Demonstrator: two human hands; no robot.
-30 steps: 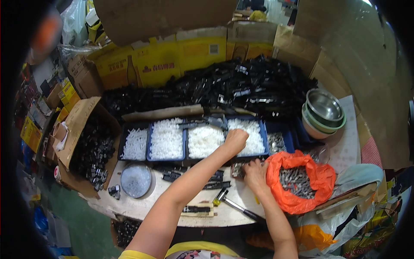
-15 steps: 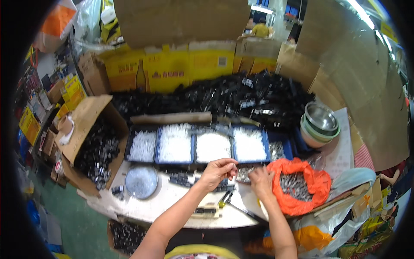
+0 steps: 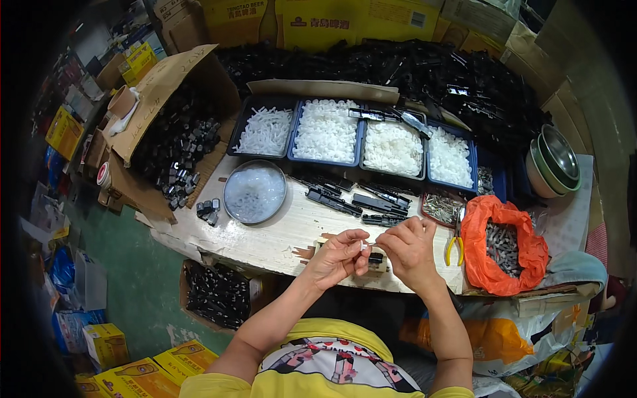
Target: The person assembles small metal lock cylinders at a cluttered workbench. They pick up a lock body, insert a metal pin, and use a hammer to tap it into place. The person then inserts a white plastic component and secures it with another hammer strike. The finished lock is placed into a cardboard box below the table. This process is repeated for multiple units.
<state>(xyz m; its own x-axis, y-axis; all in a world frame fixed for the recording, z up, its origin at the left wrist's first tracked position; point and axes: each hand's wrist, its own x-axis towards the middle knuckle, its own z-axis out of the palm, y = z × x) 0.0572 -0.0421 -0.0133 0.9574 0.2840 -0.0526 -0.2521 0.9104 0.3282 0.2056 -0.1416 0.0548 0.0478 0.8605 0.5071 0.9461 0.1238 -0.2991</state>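
In front of my body, my left hand [image 3: 337, 260] pinches a small white plastic piece [image 3: 363, 245] between thumb and fingertips. Close beside it, my right hand [image 3: 410, 251] has its fingertips together on a thin metal pin [image 3: 373, 245] that points at the white piece. Whether the two touch is too small to tell. Below the hands, a small wooden block [image 3: 379, 267] with a black part on it lies at the table's near edge, partly covered. Several black mechanism parts [image 3: 334, 201] lie on the table beyond my hands. A red-rimmed tray [image 3: 440, 207] of small metal pins stands past my right hand.
Blue trays [image 3: 326, 159] of white plastic pieces stand in a row, with a black heap [image 3: 371, 63] behind. Yellow-handled pliers [image 3: 456, 249] and an orange bag [image 3: 474, 265] of grey parts are at right. A round dish [image 3: 284, 199] and a cardboard box [image 3: 142, 113] stand left.
My view has tilted down. My right hand has left the pin tray and come toward my body, meeting my left hand. The pliers now lie beside the orange bag.
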